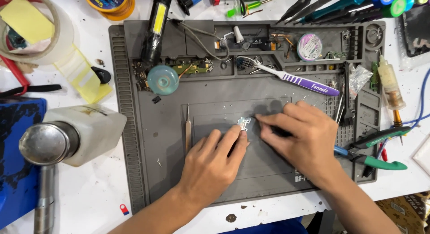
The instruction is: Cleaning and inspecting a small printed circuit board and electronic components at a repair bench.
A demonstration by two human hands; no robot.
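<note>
We're working over the white, stained counter [103, 202], on the grey silicone repair mat with ribbed edges and tray pockets [165, 140]. Left hand [214, 162] and right hand [301, 137] meet at the mat's recessed centre.

Left of our left fingers: the white plastic solvent bottle with a round metal pump cap [71, 137], lying just off the mat. If an elbow knocks it, we'd guess it rolls or spills.

Above our right fingers: the white toothbrush with a purple handle [295, 79], bristle end toward the top trays. Right of the right hand: the green-handled cutters [374, 161], half under the wrist. Drag the wrist back and they could be swept off the counter.

Just left of the left fingers: slim metal tweezers [188, 133], lying apart from the hand, point away from us.

Smallest: the small silver metal part, flat and shiny [244, 123]. It sits on the mat between both sets of fingertips. Left index fingertip [237, 131] presses at its lower edge; right fingertips [264, 119] are closed together at its right edge. Neither hand fully wraps it. It's pinned, not clamped.

Main risk as we judge it: uneven push from either side flicks the part across the mat into the cluttered trays, where it's hard to find. Too much pressure could bend it. The part is too small to read details.
</note>
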